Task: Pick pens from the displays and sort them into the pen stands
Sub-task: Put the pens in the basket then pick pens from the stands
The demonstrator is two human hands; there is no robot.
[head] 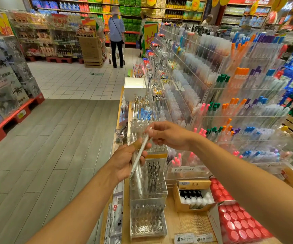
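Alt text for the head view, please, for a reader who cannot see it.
Both hands hold white pens over a clear pen stand in a shop aisle: the left hand grips a few, the right hand pinches the top of one white pen.

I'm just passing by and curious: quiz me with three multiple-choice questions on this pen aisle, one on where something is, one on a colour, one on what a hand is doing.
1. Where is the open cardboard box of black-capped and white-capped bottles?
A. On the floor tiles
B. On the wooden counter, right of the clear pen stand
C. On the top shelf

2. What colour is the pen being passed between the hands?
A. White
B. Green
C. Orange

3. What is the right hand doing?
A. Hanging idle
B. Pressing flat on the counter
C. Pinching the pen's upper end

Answers:
1 B: the box sits on the wooden counter, right of the clear pen stand.
2 A: the pen has a white barrel.
3 C: the right hand pinches the pen's top while the left hand holds its lower part.
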